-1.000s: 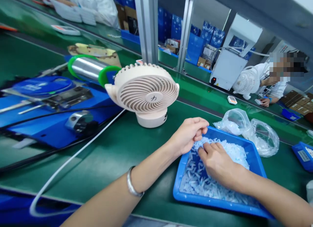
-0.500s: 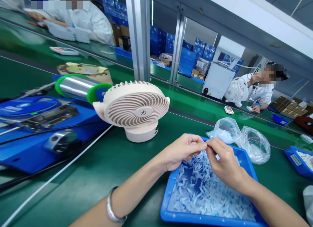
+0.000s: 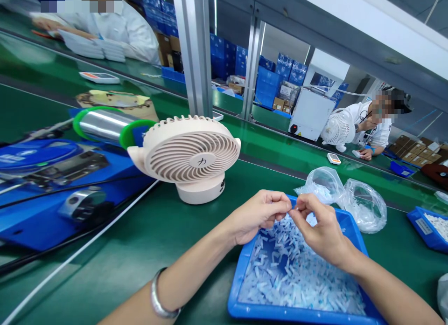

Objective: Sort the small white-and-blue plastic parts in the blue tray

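Note:
Over the far part of a blue tray (image 3: 235, 278), my left hand (image 3: 259, 215) and my right hand (image 3: 324, 229) meet at the fingertips. Both are closed in a pinch. Whatever lies between the fingertips is too small to make out. Beneath them the tray holds a loose heap of small pale-blue and white strip-like pieces (image 3: 301, 283). Two clear plastic bags (image 3: 366, 213) with similar pale bits lie just behind the tray. A metal bangle is on my left forearm.
A beige fan (image 3: 196, 152) stands left of the tray. Farther left is a blue machine (image 3: 115, 217) with a metal roller (image 3: 105, 125) and cables. A small blue bin (image 3: 427, 231) of white parts sits at right. Across the green conveyor, two people in white work; a metal post (image 3: 194, 50) rises behind the fan.
My right fingertips have drawn slightly apart from my left ones and changed their pinch. White handheld devices on the conveyor have shifted right. The person at far right has lowered a raised hand slightly.

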{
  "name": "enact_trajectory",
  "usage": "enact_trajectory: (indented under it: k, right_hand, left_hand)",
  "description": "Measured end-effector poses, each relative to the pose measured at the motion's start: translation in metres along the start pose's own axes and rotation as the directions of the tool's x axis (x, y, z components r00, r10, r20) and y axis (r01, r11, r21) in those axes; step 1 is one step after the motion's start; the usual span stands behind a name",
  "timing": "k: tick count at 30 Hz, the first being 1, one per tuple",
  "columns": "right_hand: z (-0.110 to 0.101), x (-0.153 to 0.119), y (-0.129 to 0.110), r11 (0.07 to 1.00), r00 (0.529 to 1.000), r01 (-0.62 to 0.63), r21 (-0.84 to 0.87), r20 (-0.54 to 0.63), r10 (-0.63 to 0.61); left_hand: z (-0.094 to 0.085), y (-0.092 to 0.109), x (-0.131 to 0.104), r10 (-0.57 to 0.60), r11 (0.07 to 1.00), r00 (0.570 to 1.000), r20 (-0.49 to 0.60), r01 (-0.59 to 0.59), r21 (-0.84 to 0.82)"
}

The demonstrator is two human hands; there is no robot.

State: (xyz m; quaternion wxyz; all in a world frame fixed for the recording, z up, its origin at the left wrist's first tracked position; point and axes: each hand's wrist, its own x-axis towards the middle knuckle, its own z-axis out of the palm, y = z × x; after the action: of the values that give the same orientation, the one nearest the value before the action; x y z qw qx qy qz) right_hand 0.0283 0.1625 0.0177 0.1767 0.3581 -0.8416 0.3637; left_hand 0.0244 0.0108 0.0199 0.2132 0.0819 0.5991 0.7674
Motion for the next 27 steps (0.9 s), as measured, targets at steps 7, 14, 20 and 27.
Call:
enact_trajectory:
  k: [7, 14, 20, 27]
  right_hand:
    - [-0.0029, 0.0044, 0.0032, 0.998, 0.996, 0.044, -0.033, -0.082, -0.047]
    - [-0.0019, 0.0032, 0.0062, 0.998, 0.997, 0.053, -0.025, -0.061, -0.055]
    - [-0.0036, 0.0042, 0.0015, 0.998, 0.998, -0.009, 0.054, -0.062, 0.013]
    - [-0.0036, 0.0045, 0.0016, 0.989, 0.991, -0.054, 0.14, -0.11, 0.07]
  left_hand:
    - [0.0002, -0.0022, 0.0024, 0.012, 0.997, 0.996, -0.084, -0.019, -0.081]
    - [0.0013, -0.0017, 0.0021, 0.014, 0.994, 0.993, -0.114, -0.026, -0.105]
    - [-0.0004, -0.0035, 0.0025, 0.015, 0.992, 0.997, -0.072, -0.023, -0.12]
    - [0.0, -0.0051, 0.002, 0.035, 0.988, 0.999, -0.021, -0.037, -0.147]
